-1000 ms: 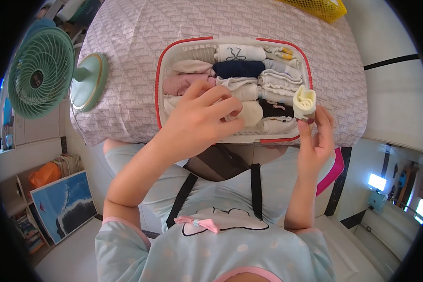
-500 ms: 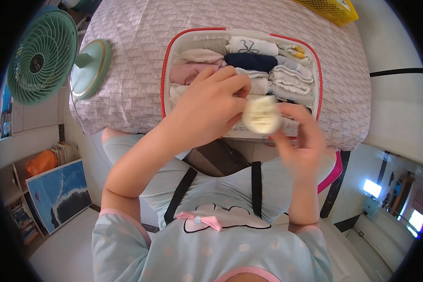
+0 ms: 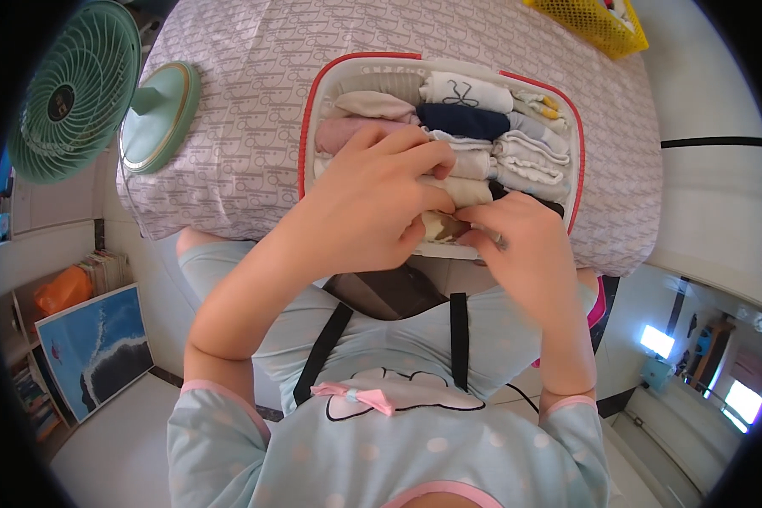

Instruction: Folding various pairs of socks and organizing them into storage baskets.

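A white laundry basket (image 3: pixel 577 173) with red rim strips holds several folded and rolled clothes in rows. My left hand (image 3: pixel 372 190) reaches over its left front part, fingers bent and spread apart, resting on the clothes; some fingertips are hidden among them. A cream rolled cloth (image 3: pixel 467 191) lies between my two hands in the front rows. My right hand (image 3: pixel 521 237) is at the basket's front right, thumb and fingers closing on a cream-and-brown patterned cloth (image 3: pixel 440 227) by the front wall. A navy folded cloth (image 3: pixel 466 121) and a pink cloth (image 3: pixel 347 134) lie farther back.
The basket stands at the near edge of a table with a patterned cloth (image 3: pixel 229 110). A green fan (image 3: pixel 74 97) stands at the left. At the far right corner is a yellow perforated basket (image 3: pixel 597 25). A blue painting (image 3: pixel 97 351) leans against a shelf on the left.
The pale roll that my right hand held above the basket is no longer raised; my right hand has come down and left into the front row. My left hand stays nearly in place.
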`<act>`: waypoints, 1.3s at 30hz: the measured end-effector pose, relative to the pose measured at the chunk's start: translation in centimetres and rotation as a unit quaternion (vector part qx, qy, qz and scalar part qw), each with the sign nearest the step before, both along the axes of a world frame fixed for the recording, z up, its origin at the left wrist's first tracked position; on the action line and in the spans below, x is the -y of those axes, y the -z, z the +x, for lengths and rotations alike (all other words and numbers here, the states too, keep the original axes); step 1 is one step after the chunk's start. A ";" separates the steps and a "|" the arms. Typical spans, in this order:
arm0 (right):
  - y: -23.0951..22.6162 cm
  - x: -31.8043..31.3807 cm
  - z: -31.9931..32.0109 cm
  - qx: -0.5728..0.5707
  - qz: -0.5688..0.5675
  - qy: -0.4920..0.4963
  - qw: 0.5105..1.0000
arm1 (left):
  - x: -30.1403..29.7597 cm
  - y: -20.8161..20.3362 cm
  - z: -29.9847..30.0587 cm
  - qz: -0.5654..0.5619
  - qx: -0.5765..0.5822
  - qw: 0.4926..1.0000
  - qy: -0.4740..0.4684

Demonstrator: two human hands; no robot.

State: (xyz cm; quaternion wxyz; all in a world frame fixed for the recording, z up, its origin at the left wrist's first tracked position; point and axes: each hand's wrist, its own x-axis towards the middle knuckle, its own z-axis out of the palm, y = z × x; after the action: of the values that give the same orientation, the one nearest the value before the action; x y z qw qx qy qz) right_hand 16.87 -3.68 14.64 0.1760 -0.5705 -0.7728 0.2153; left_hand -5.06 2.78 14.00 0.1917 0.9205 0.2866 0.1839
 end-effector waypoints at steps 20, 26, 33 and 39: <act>-0.2 2.8 1.3 -0.018 0.165 -0.038 0.985 | 2.5 0.0 -3.8 0.150 0.123 0.980 -0.053; 3.3 3.1 -1.0 0.038 0.251 -0.089 0.963 | 5.9 2.5 -6.0 0.193 0.045 0.977 -0.074; 3.2 2.1 -1.3 -0.002 0.251 -0.075 0.965 | 5.1 4.4 -6.1 0.205 0.069 0.973 -0.076; 2.1 2.5 -3.3 -0.010 0.220 -0.058 0.974 | 6.3 3.3 -5.0 0.197 0.055 0.974 -0.100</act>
State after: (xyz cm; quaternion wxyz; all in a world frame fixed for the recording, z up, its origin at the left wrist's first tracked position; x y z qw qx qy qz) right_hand 13.56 -6.17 12.54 0.2921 -0.4701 -0.8311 0.0550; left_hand -10.04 -3.54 10.69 0.0025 0.8955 0.3240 0.3051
